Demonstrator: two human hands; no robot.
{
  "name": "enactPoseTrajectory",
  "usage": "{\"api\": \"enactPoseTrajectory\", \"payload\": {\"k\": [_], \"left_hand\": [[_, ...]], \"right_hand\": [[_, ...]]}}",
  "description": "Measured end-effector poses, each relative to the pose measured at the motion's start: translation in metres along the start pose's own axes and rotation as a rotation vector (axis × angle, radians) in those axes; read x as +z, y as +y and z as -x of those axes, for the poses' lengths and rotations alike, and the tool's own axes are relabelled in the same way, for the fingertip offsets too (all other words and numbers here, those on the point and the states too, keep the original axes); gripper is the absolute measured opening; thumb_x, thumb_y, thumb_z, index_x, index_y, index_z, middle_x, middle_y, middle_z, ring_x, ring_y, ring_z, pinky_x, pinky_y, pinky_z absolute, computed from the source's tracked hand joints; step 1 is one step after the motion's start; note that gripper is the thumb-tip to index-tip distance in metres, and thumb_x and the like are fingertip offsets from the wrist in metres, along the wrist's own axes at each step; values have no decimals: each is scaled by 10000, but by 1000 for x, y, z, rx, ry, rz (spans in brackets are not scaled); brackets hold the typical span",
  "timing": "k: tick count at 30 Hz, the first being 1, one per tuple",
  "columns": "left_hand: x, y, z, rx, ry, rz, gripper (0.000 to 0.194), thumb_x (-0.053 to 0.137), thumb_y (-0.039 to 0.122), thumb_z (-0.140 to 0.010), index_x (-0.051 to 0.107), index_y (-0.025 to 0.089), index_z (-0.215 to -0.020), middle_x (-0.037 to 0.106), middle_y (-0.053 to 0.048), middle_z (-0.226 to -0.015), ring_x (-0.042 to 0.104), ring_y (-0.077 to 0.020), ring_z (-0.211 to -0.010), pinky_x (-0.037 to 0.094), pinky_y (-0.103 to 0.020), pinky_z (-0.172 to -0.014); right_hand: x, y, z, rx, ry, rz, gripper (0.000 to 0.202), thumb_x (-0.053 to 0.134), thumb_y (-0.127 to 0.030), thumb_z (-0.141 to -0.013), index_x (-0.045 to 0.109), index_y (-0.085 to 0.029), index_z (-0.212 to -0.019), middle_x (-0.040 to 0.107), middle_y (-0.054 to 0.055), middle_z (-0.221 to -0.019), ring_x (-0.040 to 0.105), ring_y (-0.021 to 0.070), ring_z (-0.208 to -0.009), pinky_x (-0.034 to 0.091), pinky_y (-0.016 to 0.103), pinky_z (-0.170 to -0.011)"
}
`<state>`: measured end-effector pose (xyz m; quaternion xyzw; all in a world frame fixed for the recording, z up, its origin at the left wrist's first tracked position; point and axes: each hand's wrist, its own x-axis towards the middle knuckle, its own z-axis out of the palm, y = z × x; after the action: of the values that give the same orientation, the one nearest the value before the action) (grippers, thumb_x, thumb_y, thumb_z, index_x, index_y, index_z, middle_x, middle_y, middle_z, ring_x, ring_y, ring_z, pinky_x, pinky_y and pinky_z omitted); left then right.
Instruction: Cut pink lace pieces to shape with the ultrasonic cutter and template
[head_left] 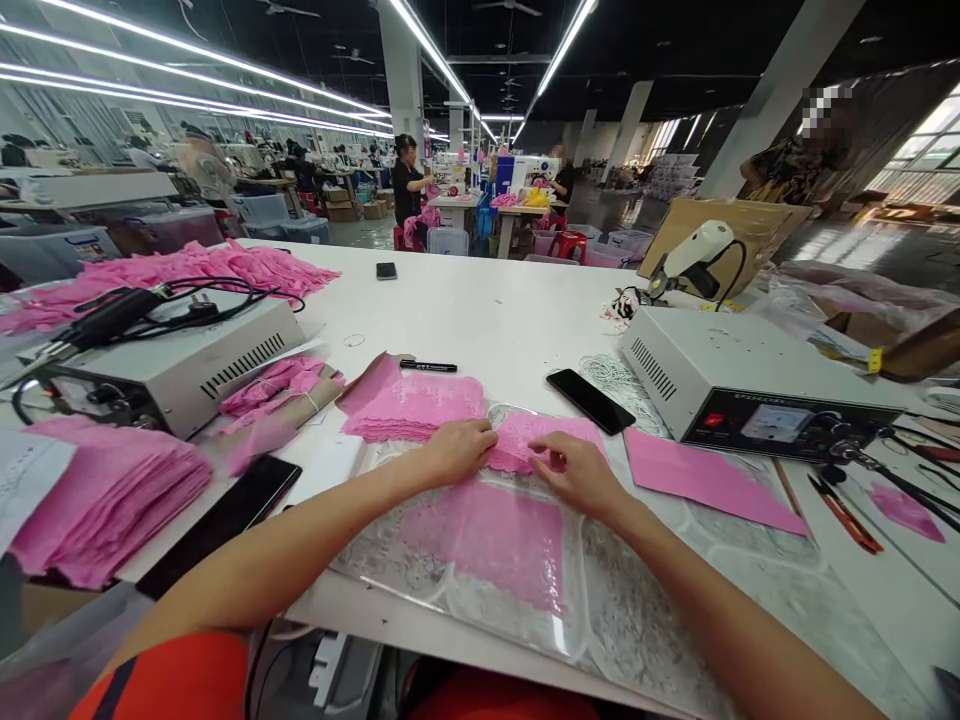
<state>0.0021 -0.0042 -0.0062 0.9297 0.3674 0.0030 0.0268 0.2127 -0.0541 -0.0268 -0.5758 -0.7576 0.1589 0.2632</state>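
Note:
A pink lace fabric piece (513, 446) lies between my two hands at the middle of the table. My left hand (459, 452) has its fingers closed at the left end of this piece. From the right, my right hand (579, 474) bends its thumb and forefinger in a pinch at the fabric's edge. Just beyond my left hand is a layered stack of pink lace pieces (420, 402). Under my wrists, a clear plastic sheet (517, 622) covers part of the table, with a flat pink panel (495, 530) showing there.
Two grey machine boxes, left (187, 355) and right (750, 370), flank the work area. A phone (591, 400), a marker (428, 366), a pink sheet (709, 480) and orange-handled snips (847, 515) lie around. Folded pink fabric (112, 490) is piled at left. Other people work farther off.

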Motion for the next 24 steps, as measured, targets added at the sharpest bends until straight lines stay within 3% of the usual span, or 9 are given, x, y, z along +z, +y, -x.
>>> {"api": "enactPoseTrajectory", "payload": {"k": [3, 5, 7, 12, 15, 19, 24], "left_hand": [[1, 1, -3, 4, 29, 19, 160, 477, 192, -943, 627, 168, -890, 632, -57, -955, 620, -181, -884, 483, -272, -758], [2, 1, -5, -4, 44, 33, 131, 497, 176, -927, 627, 167, -910, 631, -56, -952, 621, -185, -901, 484, -276, -788], [4, 1, -6, -39, 62, 45, 110, 517, 150, -904, 626, 164, -911, 630, -61, -941, 622, -196, -907, 484, -288, -797], [-1, 9, -6, -182, 134, 92, 160, 477, 169, -923, 631, 159, -882, 628, -78, -914, 619, -215, -905, 478, -307, -773], [-7, 32, -12, -222, 169, 151, 187, 509, 297, -931, 646, 173, -905, 639, -60, -933, 623, -199, -894, 474, -288, -753], [-4, 75, -38, -248, 193, 213, 353, 550, 498, -888, 665, 165, -874, 653, -73, -935, 627, -216, -893, 466, -299, -752], [12, 109, -79, -311, 202, 227, 375, 529, 495, -881, 666, 151, -823, 654, -96, -865, 640, -234, -815, 450, -314, -690]], "right_hand": [[10, -17, -14, -18, 9, 10, 276, 639, -321, -771, 683, -204, -1017, 705, 65, -995, 610, 162, -760, 450, 281, -686], [17, -25, -24, -17, 4, 8, 121, 625, -224, -758, 692, -208, -857, 701, 39, -862, 593, 146, -715, 414, 256, -639], [21, -28, -32, -5, 17, -11, 122, 565, -147, -761, 659, -200, -704, 672, 19, -727, 563, 129, -643, 375, 245, -594], [1, -16, -38, 56, 154, -134, 115, 531, -179, -754, 626, -191, -689, 653, 0, -644, 553, 120, -582, 383, 241, -570], [-20, -7, -38, 114, 281, -205, 108, 525, -231, -742, 610, -191, -689, 634, -6, -601, 554, 124, -553, 399, 247, -554], [-37, -3, -34, 160, 426, -277, 106, 531, -265, -715, 605, -196, -681, 636, -6, -587, 576, 135, -547, 436, 262, -571], [-52, 0, -23, 192, 573, -364, 101, 540, -280, -702, 603, -203, -687, 640, -4, -581, 617, 149, -558, 488, 273, -596]]}}
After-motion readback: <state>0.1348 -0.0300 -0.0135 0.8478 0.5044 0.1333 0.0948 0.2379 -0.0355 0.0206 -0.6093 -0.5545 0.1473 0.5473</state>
